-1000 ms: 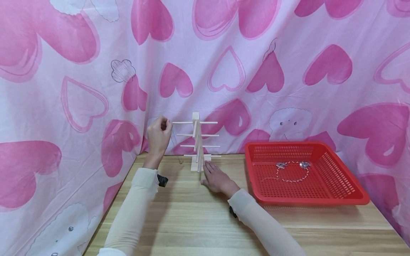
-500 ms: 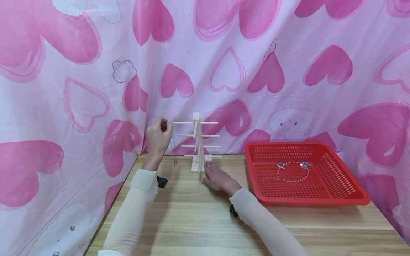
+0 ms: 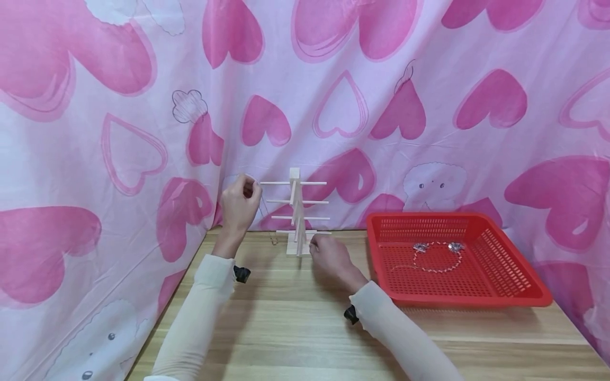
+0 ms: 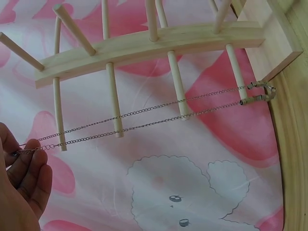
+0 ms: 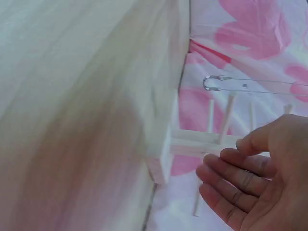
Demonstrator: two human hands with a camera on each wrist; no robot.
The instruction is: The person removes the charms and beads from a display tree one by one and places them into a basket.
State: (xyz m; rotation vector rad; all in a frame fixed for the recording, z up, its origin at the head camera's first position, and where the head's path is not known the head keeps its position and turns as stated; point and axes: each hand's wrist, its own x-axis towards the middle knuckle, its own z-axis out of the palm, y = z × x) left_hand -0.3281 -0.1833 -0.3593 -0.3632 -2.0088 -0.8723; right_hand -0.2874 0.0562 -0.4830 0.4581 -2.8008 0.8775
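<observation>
A thin chain necklace [image 4: 257, 98] hangs as a long loop from the fingertips of my left hand [image 3: 240, 206], which pinches its upper end. Small tube-like beads sit at the loop's lower end. Just right of that hand stands a pale wooden rack [image 3: 295, 173] with several thin pegs on both sides. In the left wrist view the chain passes across the ends of the pegs. My right hand [image 3: 332, 259] is beside the rack's base, its fingers bent loosely with nothing in them, as the right wrist view shows.
At the right of the wooden table [image 3: 295, 328] is a red plastic basket [image 3: 467, 301]. Inside lies a red-and-white beaded strand [image 3: 438, 270] with silvery pieces. Patterned pink cloth [image 3: 329, 121] hangs close behind the rack and along the left side.
My right hand has lifted from the rack's base and its fingers have bent. The left hand stays near the top peg while the necklace's lower end swings left, then back toward the rack.
</observation>
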